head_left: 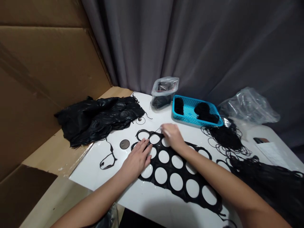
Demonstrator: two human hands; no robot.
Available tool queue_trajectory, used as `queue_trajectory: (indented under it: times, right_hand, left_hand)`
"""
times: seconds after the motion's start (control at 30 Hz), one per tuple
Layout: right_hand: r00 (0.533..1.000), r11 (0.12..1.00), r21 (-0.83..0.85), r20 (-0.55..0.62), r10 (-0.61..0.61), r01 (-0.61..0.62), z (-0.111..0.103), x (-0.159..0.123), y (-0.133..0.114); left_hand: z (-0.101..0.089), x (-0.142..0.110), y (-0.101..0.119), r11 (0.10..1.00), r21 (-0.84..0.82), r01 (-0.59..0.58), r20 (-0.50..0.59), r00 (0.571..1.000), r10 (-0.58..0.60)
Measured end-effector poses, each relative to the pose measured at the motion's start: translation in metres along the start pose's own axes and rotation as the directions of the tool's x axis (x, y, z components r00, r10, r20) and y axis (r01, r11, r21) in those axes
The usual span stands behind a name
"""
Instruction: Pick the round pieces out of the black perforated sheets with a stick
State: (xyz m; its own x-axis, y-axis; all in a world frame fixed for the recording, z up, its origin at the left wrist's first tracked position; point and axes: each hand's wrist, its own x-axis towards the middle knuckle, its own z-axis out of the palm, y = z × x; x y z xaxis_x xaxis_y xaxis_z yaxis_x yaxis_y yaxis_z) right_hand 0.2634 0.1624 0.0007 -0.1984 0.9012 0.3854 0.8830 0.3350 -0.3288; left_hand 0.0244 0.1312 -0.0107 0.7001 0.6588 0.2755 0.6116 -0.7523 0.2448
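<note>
A black sheet punched with rows of large round holes lies flat on the white table. My left hand rests on its left part, palm down, fingers stretched out. At the sheet's far edge, my right hand is closed in a pinch and slightly blurred. A thin line, too fine to name, shows beside its fingertips. Left of the sheet are a small dark disc and a looped black scrap. A thin black ring lies farther back.
A pile of black sheets is at left, beside cardboard. Behind stand a bag-lined container and a blue basket holding black rings. Tangled black rings, a clear plastic bag and black scraps lie at right.
</note>
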Motion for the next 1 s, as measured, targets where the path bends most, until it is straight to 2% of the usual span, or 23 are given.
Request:
queue_trajectory:
  times: [0.07, 0.13, 0.23, 0.4, 0.57, 0.87, 0.93, 1.0]
  right_hand:
    - [0.981, 0.989, 0.005, -0.124, 0.148, -0.149, -0.011, 0.011, 0.021]
    - [0.962, 0.972, 0.094, -0.148, 0.229, -0.217, -0.020, 0.012, 0.034]
    - [0.967, 0.931, 0.276, -0.024, 0.253, -0.236, -0.028, -0.004, 0.029]
    - [0.950, 0.812, 0.495, 0.212, 0.230, -0.307, -0.028, -0.036, -0.004]
    - [0.926, 0.718, 0.587, 0.265, 0.267, -0.375, -0.024, -0.048, -0.011]
    - [0.945, 0.742, 0.587, 0.233, 0.230, -0.325, -0.019, -0.049, -0.008]
    - [0.962, 0.781, 0.563, 0.186, 0.198, -0.270, -0.018, -0.052, -0.009]
    - [0.986, 0.849, 0.503, 0.111, 0.124, -0.163, -0.015, -0.057, -0.013]
  left_hand:
    - [-0.001, -0.001, -0.002, 1.000, -0.005, 0.002, 0.003, 1.000, -0.002]
    - [-0.002, 0.001, -0.003, 1.000, 0.007, 0.005, 0.012, 1.000, -0.005]
    - [-0.004, 0.011, 0.003, 0.998, 0.057, -0.008, 0.016, 1.000, 0.008]
    - [0.002, 0.028, 0.022, 0.984, 0.070, -0.166, 0.070, 0.984, 0.161]
    - [0.013, 0.024, 0.024, 0.984, 0.042, -0.175, 0.089, 0.981, 0.171]
    - [0.013, 0.022, 0.022, 0.985, -0.027, -0.169, 0.070, 0.983, 0.171]
    - [0.014, 0.022, 0.022, 0.985, -0.024, -0.173, 0.074, 0.982, 0.175]
    - [0.014, 0.023, 0.022, 0.984, -0.017, -0.177, 0.081, 0.981, 0.178]
